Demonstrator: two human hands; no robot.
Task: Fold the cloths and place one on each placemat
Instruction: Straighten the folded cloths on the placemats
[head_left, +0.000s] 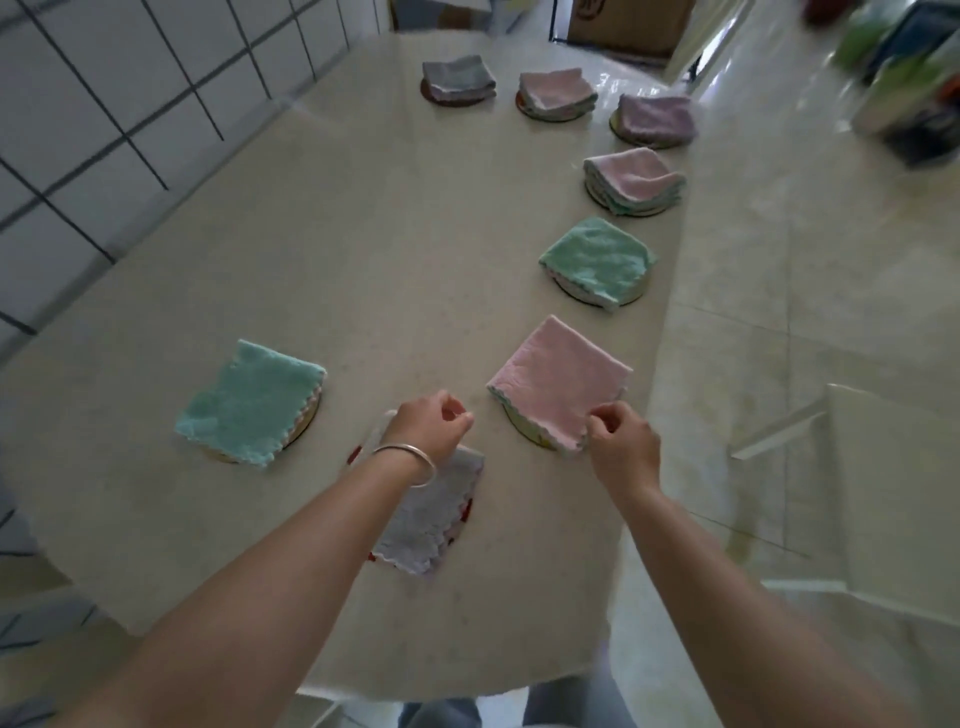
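on the beige table, eight folded cloths sit on round placemats. the right hand has curled fingers at the near corner of the folded pink cloth at 3 o'clock; it seems to pinch that corner, though blur makes this uncertain. the left hand, wearing a silver bangle, hovers with fingers loosely curled, holding nothing, above the grey cloth at 6 o'clock. a teal cloth lies at 9 o'clock. a green cloth lies at 2 o'clock, with four more cloths beyond toward 12 and 1 o'clock.
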